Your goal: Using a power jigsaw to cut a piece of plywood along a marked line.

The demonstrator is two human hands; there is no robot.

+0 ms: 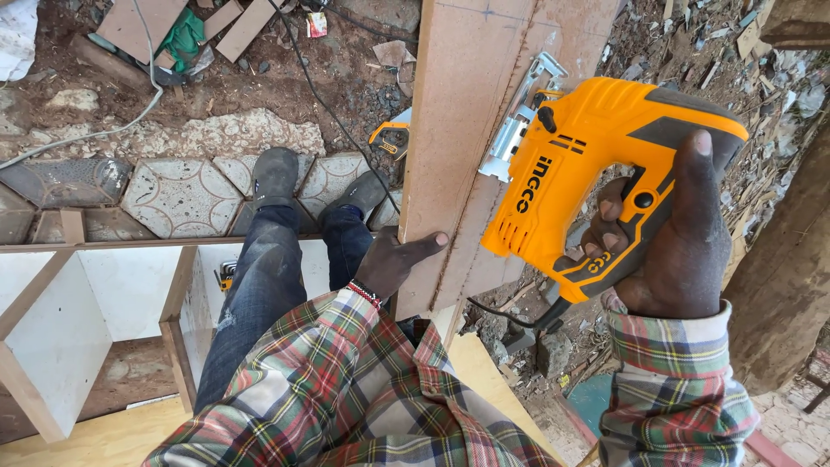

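Note:
My right hand [666, 233] grips the handle of an orange and black electric jigsaw [588, 164], its metal base plate [519, 121] resting against a long brown wooden board [458, 130]. A rough cut line runs along the board below the saw. My left hand [393, 259] holds the board's near left edge, thumb lying across its face. The saw's black cord hangs down under my right wrist.
My two legs in jeans and dark boots [277, 173] stand on patterned paving stones [177, 195]. A white-panelled wooden cabinet frame [52, 329] lies at lower left. Scrap wood [138, 22], a black cable [320, 95] and rubble cover the dirt ground. A tree trunk [787, 268] rises at right.

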